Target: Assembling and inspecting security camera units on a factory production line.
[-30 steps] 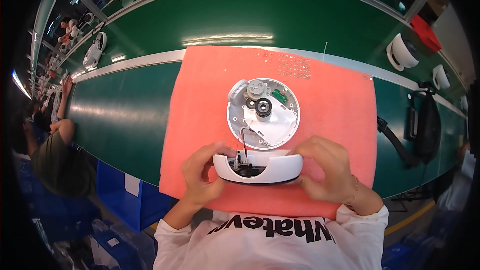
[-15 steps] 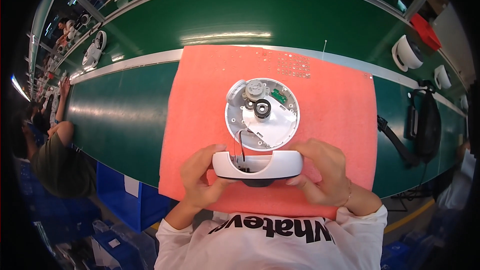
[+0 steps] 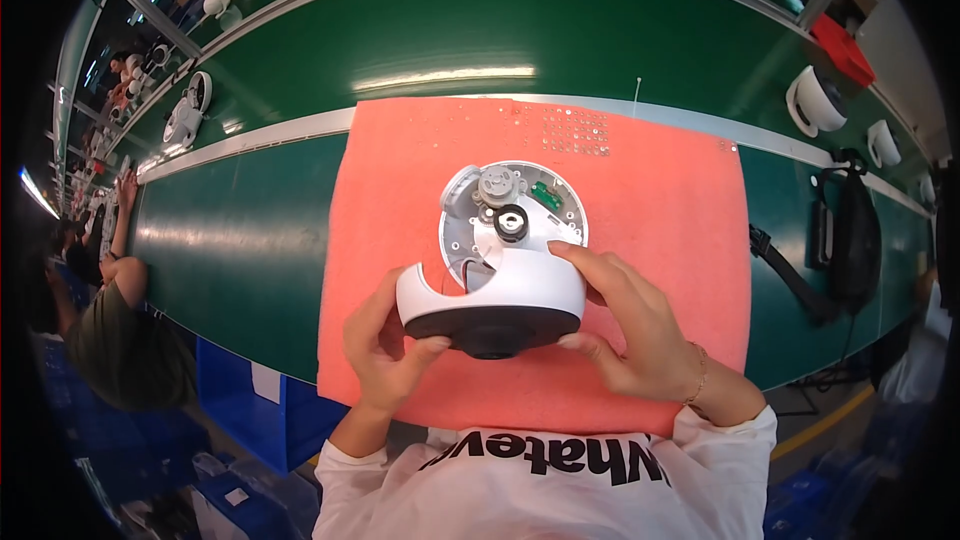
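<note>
Two hands on the white housing (image 3: 530,280), and we have it just above the near part of the pink mat (image 3: 680,240), masking the near edge of the round base (image 3: 462,230)! Its long axis runs left to right across us, close to level. Its black face (image 3: 480,323) points back at our body and partly up, the rounded bulge (image 3: 492,346) nearest us; the curved cutout sits on the far side, left of centre.

What a change from half a second ago: then the face was a thin dark strip, now it's broadly in view, the housing rolled over and moved up across the base.

Our left hand (image 3: 380,345) pinches the left end, thumb at the face's lower edge; our right hand (image 3: 640,335) grips the other, index finger on top, thumb beneath.

Outward we go: inside the base, a black cylinder (image 3: 511,223), a grey disc (image 3: 497,183) and a green circuit board (image 3: 546,195). Beyond, small screws (image 3: 575,132) dot the mat; far right, a black bag (image 3: 855,240).
</note>
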The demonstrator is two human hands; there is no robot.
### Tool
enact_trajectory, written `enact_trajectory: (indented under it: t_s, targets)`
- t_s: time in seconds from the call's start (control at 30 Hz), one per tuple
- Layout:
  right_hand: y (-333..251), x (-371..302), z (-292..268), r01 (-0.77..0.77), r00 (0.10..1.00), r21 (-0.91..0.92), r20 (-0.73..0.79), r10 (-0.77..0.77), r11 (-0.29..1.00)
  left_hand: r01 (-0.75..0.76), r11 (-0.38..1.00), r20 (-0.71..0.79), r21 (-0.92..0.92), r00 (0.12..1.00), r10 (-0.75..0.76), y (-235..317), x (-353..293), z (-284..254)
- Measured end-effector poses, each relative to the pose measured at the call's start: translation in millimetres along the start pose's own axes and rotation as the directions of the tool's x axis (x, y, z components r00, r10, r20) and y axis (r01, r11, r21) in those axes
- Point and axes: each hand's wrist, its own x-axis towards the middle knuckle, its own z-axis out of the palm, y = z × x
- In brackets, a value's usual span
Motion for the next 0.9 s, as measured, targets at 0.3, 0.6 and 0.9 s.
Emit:
enact_trajectory:
  t_s: [0.3, 0.6, 0.9]
  targets:
    - [3, 0, 10, -0.076, 0.995, 0.226, -0.047, 0.089, 0.971, 0.135, 0.985, 0.018, -0.109, 0.991, -0.134, 8, 6, 4]
    - [-2, 3, 2, -0.266, 0.956, 0.463, 0.013, 0.294, 0.846, 0.263, 0.962, 0.23, -0.073, 0.943, -0.24, 22, 19, -5]
    - [-5, 4, 6, -0.422, 0.885, 0.715, 0.192, 0.425, 0.557, 0.319, 0.945, 0.228, -0.077, 0.928, -0.294, 19, 15, -8]
